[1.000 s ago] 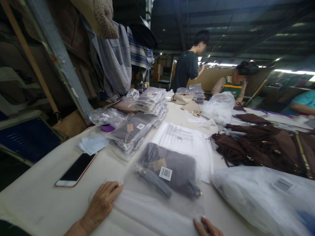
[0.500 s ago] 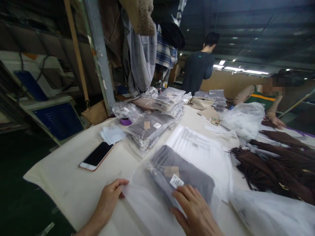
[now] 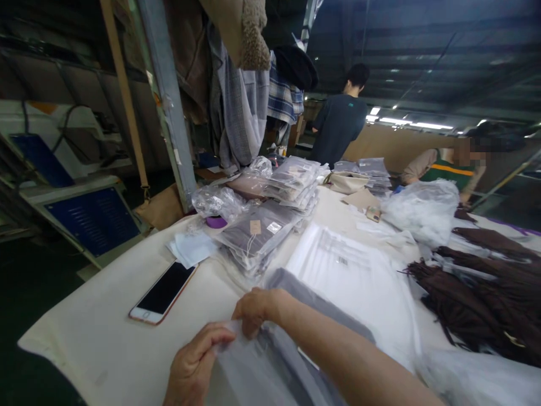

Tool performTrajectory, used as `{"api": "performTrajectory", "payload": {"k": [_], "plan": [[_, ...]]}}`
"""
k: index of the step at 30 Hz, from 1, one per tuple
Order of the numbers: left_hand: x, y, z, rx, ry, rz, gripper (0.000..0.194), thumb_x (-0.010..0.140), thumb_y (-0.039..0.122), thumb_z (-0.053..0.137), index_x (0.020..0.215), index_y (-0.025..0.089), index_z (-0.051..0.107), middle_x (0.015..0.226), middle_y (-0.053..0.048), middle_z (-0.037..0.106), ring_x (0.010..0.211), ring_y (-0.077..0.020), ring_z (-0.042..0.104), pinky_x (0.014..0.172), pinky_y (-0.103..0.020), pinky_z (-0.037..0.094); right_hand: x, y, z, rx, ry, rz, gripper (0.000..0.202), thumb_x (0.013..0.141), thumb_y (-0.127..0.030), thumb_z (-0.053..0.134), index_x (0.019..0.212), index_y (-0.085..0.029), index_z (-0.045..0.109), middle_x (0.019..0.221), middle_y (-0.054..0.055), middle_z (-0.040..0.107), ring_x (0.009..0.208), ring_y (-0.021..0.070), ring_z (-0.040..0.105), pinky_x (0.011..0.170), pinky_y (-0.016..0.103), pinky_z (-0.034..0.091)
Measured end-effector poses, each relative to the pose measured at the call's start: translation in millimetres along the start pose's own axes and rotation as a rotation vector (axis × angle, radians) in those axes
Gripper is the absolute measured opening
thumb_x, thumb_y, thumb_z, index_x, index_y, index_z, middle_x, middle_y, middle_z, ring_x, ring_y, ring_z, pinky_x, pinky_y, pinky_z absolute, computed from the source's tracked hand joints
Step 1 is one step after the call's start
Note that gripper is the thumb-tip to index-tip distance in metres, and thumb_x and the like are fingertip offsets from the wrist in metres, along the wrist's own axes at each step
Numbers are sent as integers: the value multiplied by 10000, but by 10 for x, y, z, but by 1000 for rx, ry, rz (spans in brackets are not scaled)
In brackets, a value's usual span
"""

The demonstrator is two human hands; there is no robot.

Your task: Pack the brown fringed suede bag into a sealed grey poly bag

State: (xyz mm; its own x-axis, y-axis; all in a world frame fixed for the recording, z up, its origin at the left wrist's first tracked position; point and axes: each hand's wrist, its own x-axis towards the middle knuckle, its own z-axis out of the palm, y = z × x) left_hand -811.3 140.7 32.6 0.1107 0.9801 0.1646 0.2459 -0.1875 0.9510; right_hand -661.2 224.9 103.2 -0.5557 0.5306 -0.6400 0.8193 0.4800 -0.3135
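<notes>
A folded grey textile in a clear plastic bag [image 3: 276,361] lies on the cloth-covered table in front of me. My left hand [image 3: 198,361] pinches the bag's loose film at its near left edge. Right beside it, my right hand [image 3: 256,310] is closed on the same film, its forearm crossing over the bag. That forearm covers most of the grey textile and nearly all of its white label. Behind the bag lies a stack of white plastic bags [image 3: 359,276] with a small barcode.
A phone [image 3: 163,293] lies to the left beside pale blue papers [image 3: 192,248]. Stacks of bagged grey textiles [image 3: 262,231] stand behind. Dark brown fringed pieces [image 3: 477,304] and a bulging clear bag [image 3: 422,211] lie right. Two people [image 3: 340,124] are farther back.
My right hand has moved left from the textile's label to the bag's left edge, and is now closed on the film beside my left hand. The film there is lifted.
</notes>
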Motion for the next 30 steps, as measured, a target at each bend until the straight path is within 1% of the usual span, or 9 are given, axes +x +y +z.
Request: {"api": "performTrajectory", "payload": {"k": [3,7,10,12,16,19,21,24,30], "plan": [[152,252,8,-120,67,-66,160,648,318,591,616,212,706,814,-22,689,810,-206,633,713,-224,529,-211,87,-175,106,6,-2,218,545,-68,710,462,-176,540,366,-74,427,501,144,532,540,243,417],[380,635,-9,-359,145,-96,232,627,387,682,736,183,701,787,-44,686,708,-198,623,629,-271,544,-732,278,-417,273,277,3,124,593,-156,744,574,-165,622,427,-85,428,513,101,461,524,215,338],[482,723,-75,-479,66,22,514,676,558,655,1059,216,633,905,-81,694,780,-245,644,638,-341,568,-1183,481,-450,439,558,49,102,665,-219,682,595,-165,629,488,-82,445,541,80,428,549,198,326],[501,600,-111,-532,-77,7,660,694,696,553,1160,230,579,1016,-109,681,927,-302,634,730,-407,571,-1471,625,-376,583,742,79,176,697,-289,631,577,-162,610,497,-78,450,535,74,416,547,195,328],[448,155,-64,-647,-389,-281,850,708,840,177,1094,237,636,1023,-107,686,1009,-334,614,821,-507,538,-1984,806,-55,917,1096,135,310,691,-456,593,601,-159,590,522,-46,526,506,88,458,527,216,365],[372,11,108,-659,-469,-282,992,560,940,165,1082,251,650,935,-107,702,993,-351,615,772,-519,544,-2279,793,255,1146,1362,204,337,672,-501,618,662,-165,599,571,-10,601,513,117,522,523,240,414],[345,60,289,-653,-487,-224,949,503,928,380,1076,223,653,970,-111,695,1028,-360,591,798,-500,530,-2416,743,471,1270,1506,245,323,643,-488,657,696,-174,608,621,11,644,522,134,555,521,254,442],[374,252,616,-604,-403,-242,684,474,652,745,925,141,694,912,-111,704,962,-324,613,849,-424,502,-2556,667,795,1400,1666,295,291,602,-456,701,695,-192,619,649,19,672,520,150,576,516,269,464],[517,805,965,-666,-260,-278,449,460,503,804,693,140,679,666,-10,684,722,-185,635,729,-267,513,-2858,555,1453,1502,1840,360,303,574,-426,757,727,-183,660,657,7,684,558,147,596,542,251,474]]}}
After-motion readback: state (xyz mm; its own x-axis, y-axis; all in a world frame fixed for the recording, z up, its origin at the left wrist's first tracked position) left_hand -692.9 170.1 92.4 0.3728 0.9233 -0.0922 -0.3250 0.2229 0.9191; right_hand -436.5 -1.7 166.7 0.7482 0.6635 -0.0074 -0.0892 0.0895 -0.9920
